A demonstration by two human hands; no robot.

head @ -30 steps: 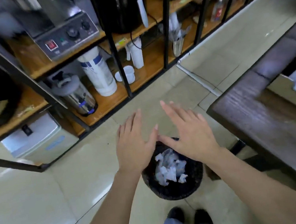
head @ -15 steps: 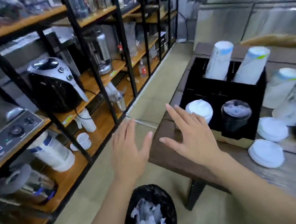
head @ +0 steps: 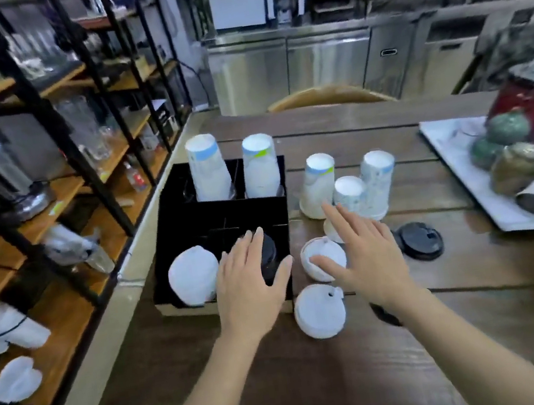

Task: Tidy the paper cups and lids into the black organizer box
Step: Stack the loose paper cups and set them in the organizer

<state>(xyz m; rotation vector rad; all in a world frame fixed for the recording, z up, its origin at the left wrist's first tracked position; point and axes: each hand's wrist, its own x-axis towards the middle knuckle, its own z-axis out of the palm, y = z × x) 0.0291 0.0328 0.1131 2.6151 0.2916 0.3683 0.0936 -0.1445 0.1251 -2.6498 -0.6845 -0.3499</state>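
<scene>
From the head view, the gaze has swung up from the floor bin to the table, so the work is now in reach. Both the left hand and right hand hover flat, fingers spread, holding nothing. The black organizer box already holds two cup stacks and some lids; three loose paper cups and white lids wait beside it.

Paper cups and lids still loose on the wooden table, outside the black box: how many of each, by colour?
White upside-down paper cups: 3
White plastic lids: 2
Black plastic lids: 1
Total: 6, though the right hand may hide more.
</scene>
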